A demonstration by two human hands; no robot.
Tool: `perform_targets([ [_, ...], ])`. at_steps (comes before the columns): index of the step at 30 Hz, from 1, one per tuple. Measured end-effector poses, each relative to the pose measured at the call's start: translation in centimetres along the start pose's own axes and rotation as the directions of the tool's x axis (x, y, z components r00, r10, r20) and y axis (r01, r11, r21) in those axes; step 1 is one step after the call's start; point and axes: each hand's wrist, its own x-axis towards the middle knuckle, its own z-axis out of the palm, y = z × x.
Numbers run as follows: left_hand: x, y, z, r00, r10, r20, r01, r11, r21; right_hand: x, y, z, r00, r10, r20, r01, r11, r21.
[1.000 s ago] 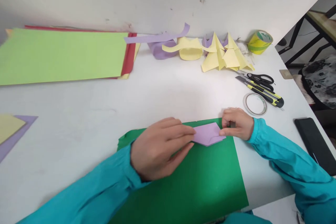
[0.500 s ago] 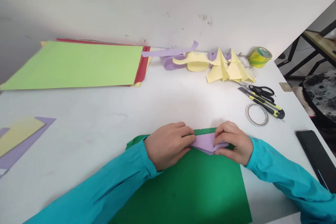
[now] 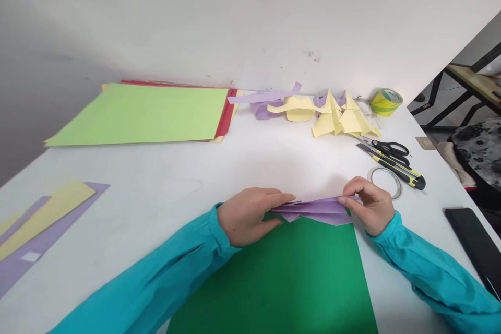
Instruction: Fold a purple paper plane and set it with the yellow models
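Observation:
A folded piece of purple paper stretches between my two hands, with several layers and pointed lower edges showing. My left hand grips its left end, thumb below and fingers above. At the other end, my right hand pinches the upper right corner between thumb and fingers. Below the purple piece lies a large dark green sheet on the white table. The parts of the purple paper inside my fingers are hidden.
Light green sheets lie at the back left, over red ones. Purple loops, a yellow paper loop and yellow folded shapes stand by the wall. Rightward are tape, scissors, a utility knife, a tape ring and a black object.
My right hand has moved right and now pinches the paper's upper corner. The purple paper looks longer, with more layers showing. The camera view has shifted slightly.

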Motion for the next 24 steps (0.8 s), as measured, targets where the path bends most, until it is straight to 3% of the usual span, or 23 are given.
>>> perform_targets([
  [4, 0.5, 0.2, -0.8, 0.999, 0.012, -0.031, -0.018, 0.981, -0.196, 0.0, 0.2, -0.3, 0.993, 0.110, -0.042, -0.102, 0.983, 0.152],
  [8, 0.6, 0.6, -1.3, 0.997, -0.075, -0.008, 0.066, 0.917, -0.394, 0.4, 0.4, -0.3, 0.941, 0.318, -0.115, -0.249, 0.882, 0.400],
  [10, 0.6, 0.8, -1.3, 0.995, -0.097, 0.012, 0.092, 0.877, -0.472, 0.5, 0.8, -0.1, 0.925, 0.365, -0.105, -0.283, 0.847, 0.449],
  [19, 0.6, 0.6, -0.8, 0.996, -0.068, 0.053, 0.086, 0.826, -0.557, 0.0, 1.5, 0.0, 0.978, 0.205, 0.025, -0.197, 0.890, 0.411],
  [24, 0.9, 1.5, -0.5, 0.990, -0.141, -0.031, 0.098, 0.816, -0.569, -0.6, 0.8, 1.2, 0.952, 0.199, 0.233, -0.280, 0.876, 0.394],
])
